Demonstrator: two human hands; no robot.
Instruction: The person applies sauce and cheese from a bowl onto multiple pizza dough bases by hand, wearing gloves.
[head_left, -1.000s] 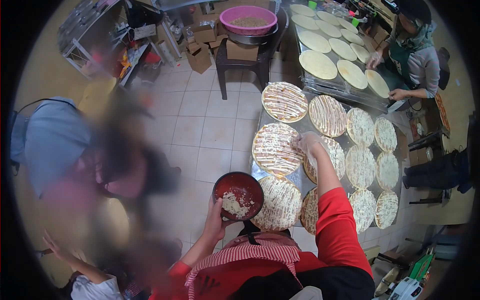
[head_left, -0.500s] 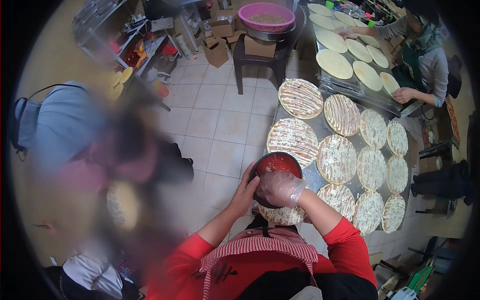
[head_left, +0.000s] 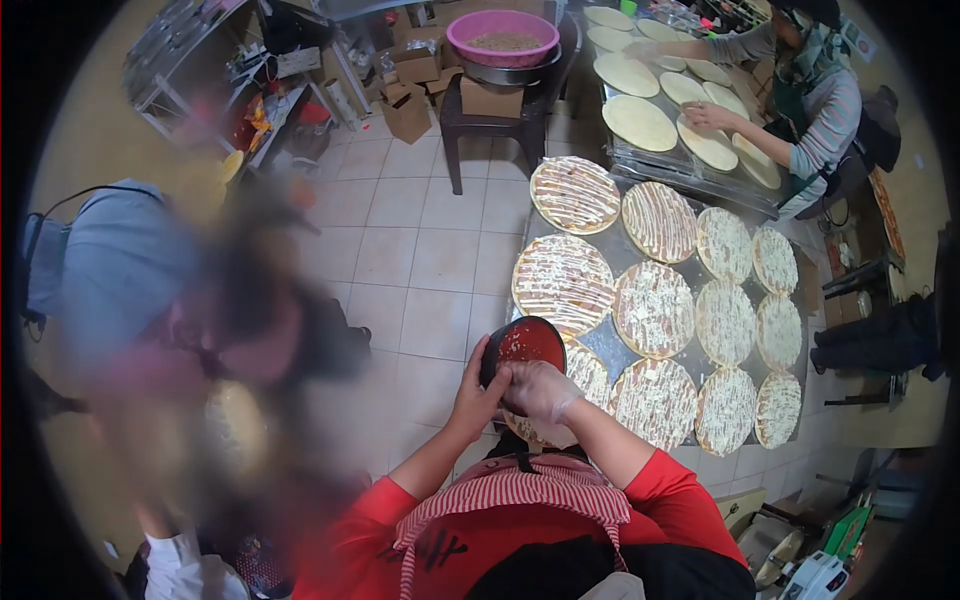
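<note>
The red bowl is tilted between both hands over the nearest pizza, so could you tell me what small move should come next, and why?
Probably the gloved right hand should scoop out a pinch of topping and lift clear. It sits at the rim of the red bowl, which the left hand tips toward it. The bowl hangs over the nearest pizza, so whatever is scooped can go straight onto it.

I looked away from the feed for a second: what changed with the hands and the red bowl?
The gloved right hand left the pizzas, came back and now reaches into the red bowl. The left hand kept hold of the bowl, which tilted toward the table. A co-worker now leans over the plain bases. The topped pizzas stayed put.
</note>
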